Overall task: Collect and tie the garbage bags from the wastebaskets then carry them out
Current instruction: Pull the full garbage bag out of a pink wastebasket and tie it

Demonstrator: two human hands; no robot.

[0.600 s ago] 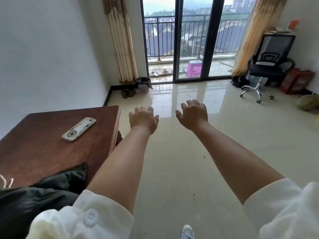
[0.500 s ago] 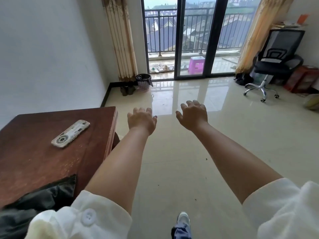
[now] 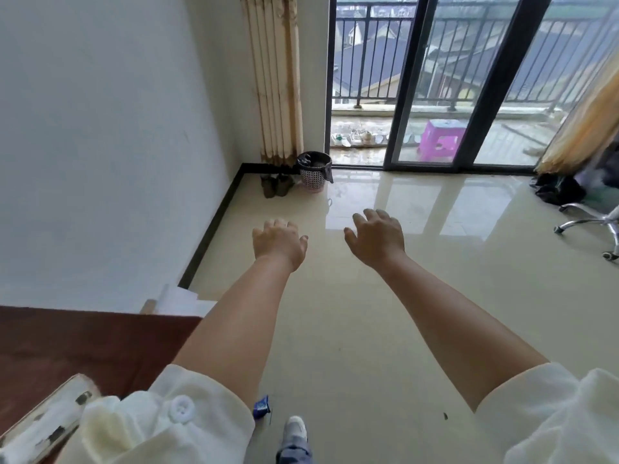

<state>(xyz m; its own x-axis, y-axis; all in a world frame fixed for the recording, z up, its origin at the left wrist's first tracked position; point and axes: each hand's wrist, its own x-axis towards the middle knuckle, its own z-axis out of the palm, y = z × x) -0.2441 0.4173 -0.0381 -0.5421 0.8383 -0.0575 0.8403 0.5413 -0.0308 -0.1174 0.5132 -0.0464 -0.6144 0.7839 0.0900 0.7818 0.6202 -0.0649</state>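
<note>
Item: wastebasket (image 3: 315, 172), pale mesh body lined with a dark garbage bag (image 3: 313, 160), being shown standing on the floor in the far corner, just beside the left curtain (image 3: 278, 78) and the frame of the sliding glass door (image 3: 402, 95); the bag's rim is being shown draped over the basket edge, untied, and its fill cannot be told. A pair of dark shoes (image 3: 276, 185) is being shown just left of the basket, against the baseboard. Left hand (image 3: 279, 244) and right hand (image 3: 376, 237): both are being held out over the glossy tiled floor (image 3: 351, 313), fingers relaxed and loosely spread, nothing being grasped, well apart from the basket. Near left, a brown table (image 3: 100, 346) is being shown with a white remote (image 3: 43, 423) on its near edge. At far right, an office chair base (image 3: 589, 226) is being shown. Risk, as a judgement: the shiny floor is possibly being made slippery, so footing could be lost on the approach; the shoes could be kicked or tripped over; the light basket could be tipped if the bag is being pulled up one-handed, and a thin bag could be torn by a sharp tug.
</note>
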